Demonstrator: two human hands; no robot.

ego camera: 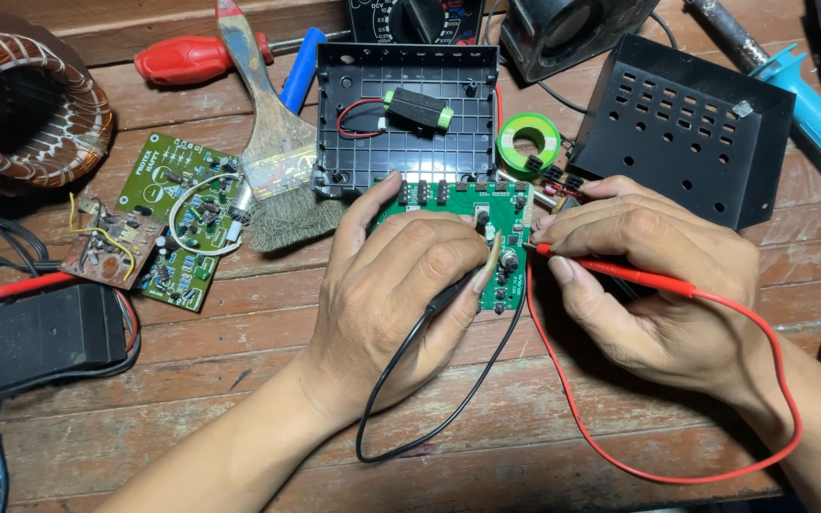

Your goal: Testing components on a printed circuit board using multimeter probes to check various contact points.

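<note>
The green circuit board (472, 242) lies flat on the wooden counter (239, 399), directly under both hands. The left hand (401, 294) is closed around a black probe (453, 293), tip hidden under the fingers; the right hand (648, 275) pinches a red probe (620, 274) whose tip meets the board's right edge. Good contact probably calls for wrists resting on the counter, each tip steady on a single solder point, leads kept slack. Just beyond the fingers sits a black plastic case (406, 119) holding a small battery (418, 109); a paintbrush (273, 157) lies beyond the left hand.
</note>
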